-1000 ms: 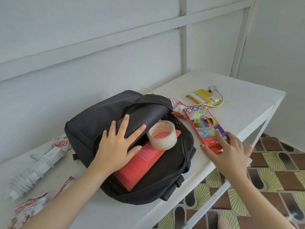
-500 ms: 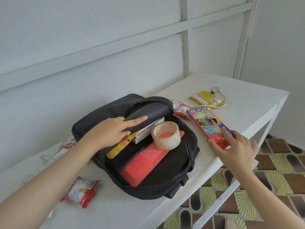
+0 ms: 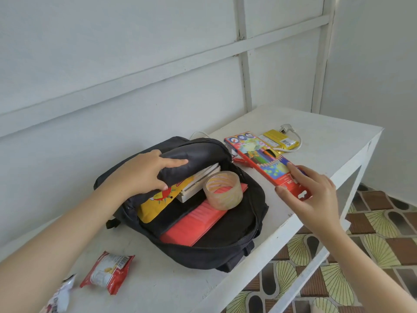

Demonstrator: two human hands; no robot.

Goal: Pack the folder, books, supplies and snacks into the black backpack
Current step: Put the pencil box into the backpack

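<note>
Lying flat on the white table [image 3: 327,141], the black backpack [image 3: 225,251] has its main compartment unzipped, mouth toward 4 o'clock. We note a red folder [image 3: 194,224] inside. A roll of clear packing tape [image 3: 222,190] stands on the folder's far end. At 10 o'clock of the tape, white-edged books [image 3: 198,179] lie stacked on a yellow book [image 3: 155,204], both partly under the bag's upper flap.

Left hand [image 3: 144,172]: fingers on top of that flap and thumb curled under its edge, gripping the fabric and holding it clear of the books.

Right hand [image 3: 311,195]: at 3 o'clock of the backpack, thumb and fingers pinching the near end of a coloured pencil box [image 3: 259,159]. The box runs away toward 11 o'clock. We cannot tell whether its far end touches the table.

A red wrapper [image 3: 240,160] shows just beneath the box, beside the bag's rim. At 1 o'clock of the bag we see a yellow packet [image 3: 279,140] with a white cable [image 3: 291,132] looped round it.

At 7 o'clock a red snack packet [image 3: 108,272] lies on the table, apart from the bag. A second packet [image 3: 61,294] is cut by the frame's edge. Patterned floor tiles [image 3: 383,233] show past the table's near edge.
</note>
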